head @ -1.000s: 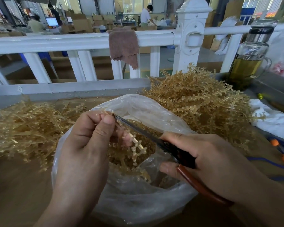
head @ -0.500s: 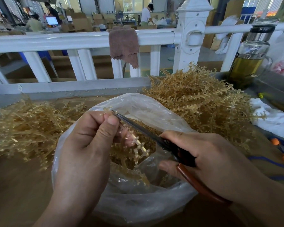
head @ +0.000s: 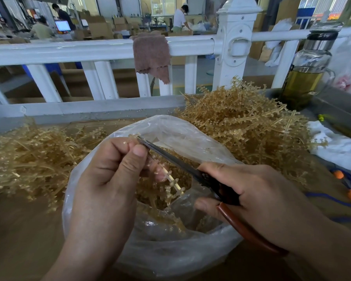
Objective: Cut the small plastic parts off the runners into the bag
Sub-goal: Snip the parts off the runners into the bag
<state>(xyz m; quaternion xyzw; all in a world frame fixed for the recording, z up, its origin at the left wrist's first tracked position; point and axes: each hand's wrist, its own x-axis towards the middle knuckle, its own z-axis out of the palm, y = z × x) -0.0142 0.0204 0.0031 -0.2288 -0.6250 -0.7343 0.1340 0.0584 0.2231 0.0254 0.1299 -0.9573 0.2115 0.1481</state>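
Brown cloth over white railing

No writing can be read anywhere; the red signs far behind the grip, up right, are too blurred.

Translucent amber-gold runners in heaps; clear, milky bag. Dark steel blades, reddish-brown handles on the scissors (black at the pivot). Dusty pink-brown cloth on white railing. Yellow-green liquid in clear bottle. Orange beads on blue cord. Plain brown table.
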